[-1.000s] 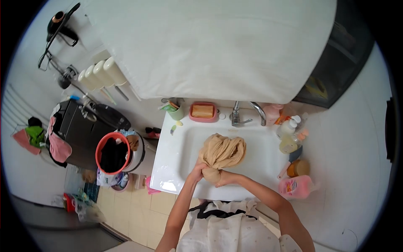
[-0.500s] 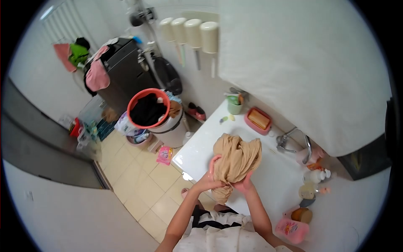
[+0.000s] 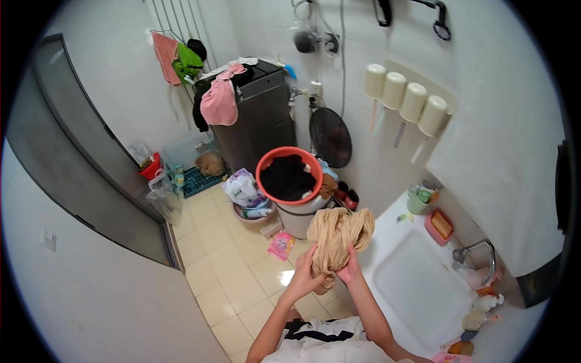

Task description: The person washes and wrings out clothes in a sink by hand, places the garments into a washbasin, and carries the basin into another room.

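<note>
A bunched tan cloth garment [image 3: 337, 237] is held up in front of me, its folds gathered into a bundle; which kind of garment cannot be made out. My left hand [image 3: 305, 273] is closed round its lower left side. On the right side, the fingers of my right hand [image 3: 348, 267] press into the folds. The bundle is off the left edge of the white sink [image 3: 423, 284], over the floor and near the white drum-shaped bin. Just beyond it, a red basin [image 3: 264, 192] holds black clothing [image 3: 287, 177].
A dark washing machine [image 3: 257, 115] with a pink cloth [image 3: 219, 104] stands behind the basin. The faucet [image 3: 484, 254], a soap dish [image 3: 439, 227] and a green cup [image 3: 416, 204] line the sink. A pink packet [image 3: 281, 245] lies on the tiled floor [image 3: 221, 272].
My view has turned left. Both hands have carried the tan garment from over the sink to beyond its left edge, towards the red basin. They still grip it.
</note>
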`<action>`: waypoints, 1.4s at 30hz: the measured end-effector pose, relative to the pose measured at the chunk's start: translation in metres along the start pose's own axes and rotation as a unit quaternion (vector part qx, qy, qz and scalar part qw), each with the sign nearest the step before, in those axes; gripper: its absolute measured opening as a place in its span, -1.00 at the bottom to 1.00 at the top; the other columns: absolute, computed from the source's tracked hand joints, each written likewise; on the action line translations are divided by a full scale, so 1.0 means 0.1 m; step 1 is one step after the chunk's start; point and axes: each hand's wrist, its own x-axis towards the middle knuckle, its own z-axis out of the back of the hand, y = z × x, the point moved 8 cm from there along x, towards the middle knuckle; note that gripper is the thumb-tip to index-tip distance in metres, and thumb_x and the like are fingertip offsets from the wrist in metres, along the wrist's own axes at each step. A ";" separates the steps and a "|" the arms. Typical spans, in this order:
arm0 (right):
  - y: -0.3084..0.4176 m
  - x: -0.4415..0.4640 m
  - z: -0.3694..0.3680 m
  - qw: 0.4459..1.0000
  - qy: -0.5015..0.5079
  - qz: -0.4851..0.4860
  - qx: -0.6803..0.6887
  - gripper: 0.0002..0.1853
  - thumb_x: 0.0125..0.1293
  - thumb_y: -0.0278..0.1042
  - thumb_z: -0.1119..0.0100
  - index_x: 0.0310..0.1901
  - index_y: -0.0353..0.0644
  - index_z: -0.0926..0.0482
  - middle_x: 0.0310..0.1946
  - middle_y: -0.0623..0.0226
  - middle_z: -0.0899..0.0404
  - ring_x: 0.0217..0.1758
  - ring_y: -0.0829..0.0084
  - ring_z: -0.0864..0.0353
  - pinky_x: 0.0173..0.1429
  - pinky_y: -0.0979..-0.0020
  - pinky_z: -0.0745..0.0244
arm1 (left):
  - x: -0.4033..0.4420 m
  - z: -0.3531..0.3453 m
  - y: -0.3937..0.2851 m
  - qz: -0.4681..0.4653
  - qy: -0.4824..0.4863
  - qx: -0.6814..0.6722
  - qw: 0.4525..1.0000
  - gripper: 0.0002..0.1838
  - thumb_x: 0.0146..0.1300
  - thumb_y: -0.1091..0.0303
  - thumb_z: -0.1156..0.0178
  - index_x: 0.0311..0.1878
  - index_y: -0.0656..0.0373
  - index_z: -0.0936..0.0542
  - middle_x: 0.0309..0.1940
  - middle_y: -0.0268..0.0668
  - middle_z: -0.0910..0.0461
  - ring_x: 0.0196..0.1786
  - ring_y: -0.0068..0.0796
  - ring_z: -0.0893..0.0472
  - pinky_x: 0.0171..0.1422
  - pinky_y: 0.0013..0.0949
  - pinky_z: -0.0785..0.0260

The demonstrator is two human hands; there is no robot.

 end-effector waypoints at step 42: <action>0.20 4.81 1.09 0.677 -0.157 0.025 -0.719 -0.36 -0.04 0.10 -0.12 -0.01 -0.22 -0.33 -0.13 0.07 -0.40 0.00 0.14 -0.33 0.06 0.22 -0.19 | 3.04 1.87 4.21 0.180 -0.071 0.272 0.943 -0.48 -0.05 0.26 -0.08 -0.06 0.43 -0.28 -0.27 0.13 -0.42 -0.20 0.01 -0.45 -0.15 -0.14 -0.29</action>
